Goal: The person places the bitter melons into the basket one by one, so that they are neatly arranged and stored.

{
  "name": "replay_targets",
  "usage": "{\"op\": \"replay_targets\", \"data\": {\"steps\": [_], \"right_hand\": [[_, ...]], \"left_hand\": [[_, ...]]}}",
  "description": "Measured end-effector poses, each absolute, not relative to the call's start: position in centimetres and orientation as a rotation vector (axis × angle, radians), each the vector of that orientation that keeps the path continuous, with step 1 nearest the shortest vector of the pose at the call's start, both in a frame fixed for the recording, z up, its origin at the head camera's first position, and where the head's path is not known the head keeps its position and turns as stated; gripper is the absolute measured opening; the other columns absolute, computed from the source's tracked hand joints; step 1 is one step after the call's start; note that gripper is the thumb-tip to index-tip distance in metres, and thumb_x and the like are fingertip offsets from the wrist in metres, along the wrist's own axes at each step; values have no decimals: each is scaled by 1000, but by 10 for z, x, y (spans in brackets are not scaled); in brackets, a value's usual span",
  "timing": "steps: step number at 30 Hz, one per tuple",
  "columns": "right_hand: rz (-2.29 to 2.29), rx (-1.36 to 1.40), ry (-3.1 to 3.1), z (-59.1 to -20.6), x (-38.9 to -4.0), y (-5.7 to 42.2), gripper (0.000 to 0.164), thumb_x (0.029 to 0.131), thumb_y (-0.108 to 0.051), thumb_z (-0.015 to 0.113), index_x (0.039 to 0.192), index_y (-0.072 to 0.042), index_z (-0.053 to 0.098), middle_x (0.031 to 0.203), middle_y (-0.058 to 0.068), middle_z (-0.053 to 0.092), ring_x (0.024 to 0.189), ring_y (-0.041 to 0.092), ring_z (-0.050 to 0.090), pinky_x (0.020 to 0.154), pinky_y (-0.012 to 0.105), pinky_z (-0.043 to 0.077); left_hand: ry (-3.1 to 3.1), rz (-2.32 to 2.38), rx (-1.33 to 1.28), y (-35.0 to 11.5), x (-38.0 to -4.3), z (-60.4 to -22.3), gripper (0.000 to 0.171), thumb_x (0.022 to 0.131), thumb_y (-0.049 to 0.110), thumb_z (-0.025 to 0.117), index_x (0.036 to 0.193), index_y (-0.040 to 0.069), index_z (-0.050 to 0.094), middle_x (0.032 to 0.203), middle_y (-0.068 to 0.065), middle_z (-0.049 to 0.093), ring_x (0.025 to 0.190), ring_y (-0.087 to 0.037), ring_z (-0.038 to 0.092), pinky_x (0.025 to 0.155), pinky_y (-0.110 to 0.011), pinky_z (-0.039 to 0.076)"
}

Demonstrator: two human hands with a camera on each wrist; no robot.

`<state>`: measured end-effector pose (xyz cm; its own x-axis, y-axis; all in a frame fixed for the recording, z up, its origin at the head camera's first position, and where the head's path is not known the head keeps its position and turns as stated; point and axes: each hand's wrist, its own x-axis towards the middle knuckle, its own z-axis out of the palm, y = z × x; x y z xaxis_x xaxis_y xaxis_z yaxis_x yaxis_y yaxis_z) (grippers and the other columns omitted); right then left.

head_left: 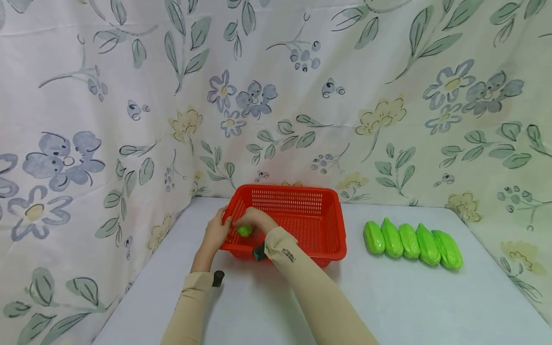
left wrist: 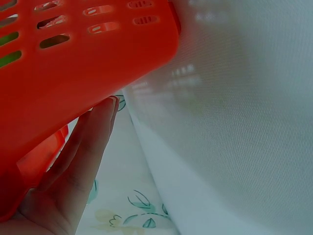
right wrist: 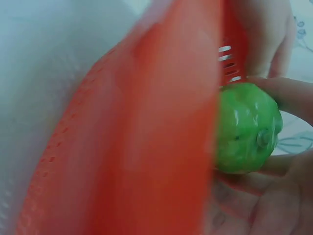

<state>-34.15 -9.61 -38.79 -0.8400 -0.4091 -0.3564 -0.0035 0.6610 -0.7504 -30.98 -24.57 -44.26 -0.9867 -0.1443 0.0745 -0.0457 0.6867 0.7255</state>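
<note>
A red plastic basket (head_left: 337, 215) with slotted walls stands on the table. My left hand (head_left: 214, 233) grips its left rim, thumb over the edge; in the left wrist view the fingers (left wrist: 95, 129) lie along the outer wall. My right hand (head_left: 260, 220) reaches over the front rim into the basket's left part. It holds a glossy green gourd-like vegetable (right wrist: 248, 129) between thumb and fingers, close to the left wall. The blurred basket wall hides part of that vegetable in the right wrist view.
Several similar green vegetables (head_left: 410, 241) lie side by side in a row on the white tabletop (head_left: 388, 302), right of the basket. A floral cloth (head_left: 276, 96) hangs behind the table and along its sides.
</note>
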Motion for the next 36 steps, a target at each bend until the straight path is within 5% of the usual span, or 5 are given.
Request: {"op": "replay_targets", "data": {"steps": [6, 19, 25, 36], "right_hand": [[-989, -335, 2408, -398, -343, -95, 22, 87, -21, 67, 104, -7, 64, 90, 5, 60, 86, 20, 53, 85, 35, 50], [-1091, -482, 2328, -408, -336, -89, 44, 93, -24, 64, 131, -5, 55, 118, 10, 61, 100, 24, 52, 100, 44, 45], [-1168, -471, 2287, -411, -330, -88, 49, 92, -24, 64, 135, -4, 51, 117, 9, 59, 104, 26, 53, 99, 47, 47], [-1182, -414, 2282, -408, -323, -82, 73, 91, -30, 66, 149, -1, 33, 138, 15, 51, 111, 30, 55, 98, 50, 49]], "left_hand": [[-2776, -1155, 151, -245, -310, -443, 51, 103, 21, 45, 151, 13, 32, 136, -24, 54, 89, -28, 56, 72, -38, 48], [-2765, -1141, 140, -244, -308, -441, 50, 104, 20, 44, 151, 10, 32, 135, -26, 55, 91, -28, 58, 76, -41, 49], [-2772, -1151, 143, -244, -306, -443, 50, 104, 21, 44, 151, 11, 31, 136, -27, 54, 94, -29, 58, 79, -43, 50], [-2778, -1173, 169, -242, -307, -442, 51, 103, 22, 46, 151, 13, 32, 133, -26, 56, 88, -28, 57, 66, -33, 49]]}}
